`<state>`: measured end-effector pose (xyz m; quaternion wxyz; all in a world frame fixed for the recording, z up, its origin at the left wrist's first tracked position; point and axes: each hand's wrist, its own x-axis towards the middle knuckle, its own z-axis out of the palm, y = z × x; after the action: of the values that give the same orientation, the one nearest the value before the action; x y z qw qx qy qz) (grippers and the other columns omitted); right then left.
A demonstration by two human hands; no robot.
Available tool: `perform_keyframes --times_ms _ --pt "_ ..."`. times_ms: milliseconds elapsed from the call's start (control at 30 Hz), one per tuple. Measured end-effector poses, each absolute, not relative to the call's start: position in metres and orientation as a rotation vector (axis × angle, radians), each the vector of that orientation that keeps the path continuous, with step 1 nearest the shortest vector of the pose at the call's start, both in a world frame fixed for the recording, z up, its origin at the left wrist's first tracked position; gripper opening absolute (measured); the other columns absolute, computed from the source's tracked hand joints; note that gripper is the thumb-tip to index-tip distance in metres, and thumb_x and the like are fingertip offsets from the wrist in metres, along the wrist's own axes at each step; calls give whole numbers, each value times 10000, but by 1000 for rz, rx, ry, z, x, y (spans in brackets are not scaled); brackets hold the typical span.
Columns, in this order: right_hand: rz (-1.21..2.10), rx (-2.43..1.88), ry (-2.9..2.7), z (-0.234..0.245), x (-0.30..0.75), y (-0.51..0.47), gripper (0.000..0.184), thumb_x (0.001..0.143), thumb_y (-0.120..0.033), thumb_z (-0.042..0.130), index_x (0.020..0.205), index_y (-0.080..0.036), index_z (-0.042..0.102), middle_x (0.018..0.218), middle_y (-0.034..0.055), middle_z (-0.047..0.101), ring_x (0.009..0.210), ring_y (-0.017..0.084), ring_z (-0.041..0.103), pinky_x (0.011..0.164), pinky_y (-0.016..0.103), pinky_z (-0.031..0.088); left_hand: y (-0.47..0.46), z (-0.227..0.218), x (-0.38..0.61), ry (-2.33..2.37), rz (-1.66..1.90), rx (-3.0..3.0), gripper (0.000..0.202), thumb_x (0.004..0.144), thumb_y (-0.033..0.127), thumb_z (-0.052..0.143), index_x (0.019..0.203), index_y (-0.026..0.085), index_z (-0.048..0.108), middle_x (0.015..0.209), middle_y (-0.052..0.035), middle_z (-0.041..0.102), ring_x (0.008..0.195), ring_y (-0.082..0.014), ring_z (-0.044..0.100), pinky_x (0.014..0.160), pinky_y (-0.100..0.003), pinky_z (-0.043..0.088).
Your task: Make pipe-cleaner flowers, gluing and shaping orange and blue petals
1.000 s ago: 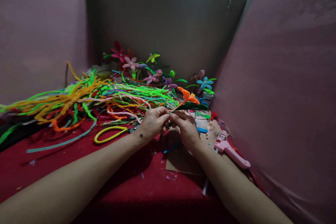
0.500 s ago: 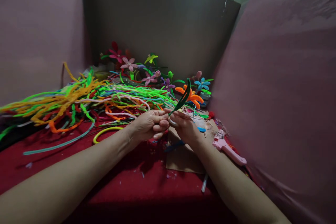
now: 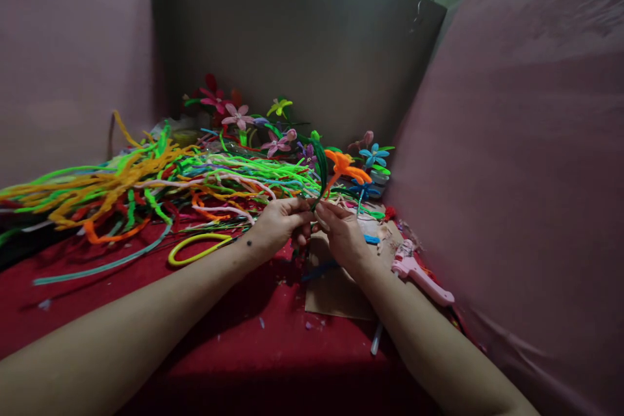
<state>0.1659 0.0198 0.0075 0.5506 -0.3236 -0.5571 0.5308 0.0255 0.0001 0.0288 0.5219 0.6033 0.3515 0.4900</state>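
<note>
Both hands meet in the middle of the red table (image 3: pixel 146 299). My left hand (image 3: pixel 280 224) is closed, pinching the stem of an orange pipe-cleaner flower (image 3: pixel 347 166) that rises up and to the right. My right hand (image 3: pixel 344 234) is closed too, its fingers on a dark green pipe cleaner (image 3: pixel 320 166) that curves up beside the flower. Fingertips of the two hands touch at the stem.
A big heap of loose coloured pipe cleaners (image 3: pixel 146 182) lies at the left. Finished flowers (image 3: pixel 238 117) stand at the back by a dark board. Yellow-handled scissors (image 3: pixel 195 248), a cardboard piece (image 3: pixel 331 292) and a pink glue gun (image 3: pixel 419 273) lie near the hands.
The green pipe cleaner has swung from lying low to standing upright and leftward beside the orange flower. The hands stayed together and shifted slightly.
</note>
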Motion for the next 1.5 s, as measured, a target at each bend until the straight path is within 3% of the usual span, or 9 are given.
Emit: perform_keyframes --times_ms 133,333,500,667,833,933,1067,1333,1500 --pt "1349 -695 -1288 12 166 18 241 693 -328 653 884 -194 714 632 -11 634 565 112 539 562 243 431 3 27 24 731 1099 1258 176 722 263 639 652 135 540 499 26 548 363 -65 482 354 -168 370" --pt "1542 -612 -1233 19 170 18 254 616 -284 716 863 -227 719 650 -19 650 577 107 552 562 240 438 3 24 21 470 933 972 79 715 135 632 734 134 554 497 57 475 331 -10 368 329 -109 294" --pt "1582 -514 -1177 18 171 19 177 550 -248 759 721 -237 716 655 -37 656 566 96 548 603 251 457 4 25 17 343 817 1023 103 751 156 601 850 129 592 497 69 431 319 -10 300 323 -129 270" --pt "1490 -562 -1235 14 169 21 149 622 -270 718 756 -205 716 637 -20 643 568 114 559 586 257 450 4 29 19 669 998 1446 193 790 303 570 720 125 599 573 1 570 440 -81 508 468 -206 418" --pt "1359 -688 -1222 10 165 19 118 655 -261 686 756 -201 701 651 -10 640 555 123 551 588 273 448 2 23 23 1102 1314 2011 165 741 301 626 849 179 652 732 -16 666 667 -149 584 643 -241 420" --pt "1217 -765 -1260 9 163 16 114 673 -271 674 752 -193 701 685 3 644 600 130 558 595 267 440 0 18 24 1350 1345 2171 164 779 309 582 839 174 655 699 -31 662 603 -145 567 594 -242 386" --pt "1110 -801 -1291 9 165 12 129 672 -280 681 761 -193 713 749 6 657 701 144 574 626 257 435 -1 17 24 1282 1421 2190 126 797 202 519 806 186 644 588 18 590 522 -105 521 546 -213 372" --pt "1361 -618 -1287 13 163 11 154 703 -239 619 828 -194 697 621 -18 607 556 114 531 554 250 427 -1 30 27 736 1143 1264 116 745 206 593 677 137 529 545 23 556 382 -66 483 374 -177 400" --pt "1518 -596 -1166 19 161 9 202 657 -232 658 849 -199 709 659 -17 648 546 92 529 505 202 407 0 29 24 559 994 953 70 771 149 574 732 144 517 501 59 462 325 -24 364 309 -114 294"
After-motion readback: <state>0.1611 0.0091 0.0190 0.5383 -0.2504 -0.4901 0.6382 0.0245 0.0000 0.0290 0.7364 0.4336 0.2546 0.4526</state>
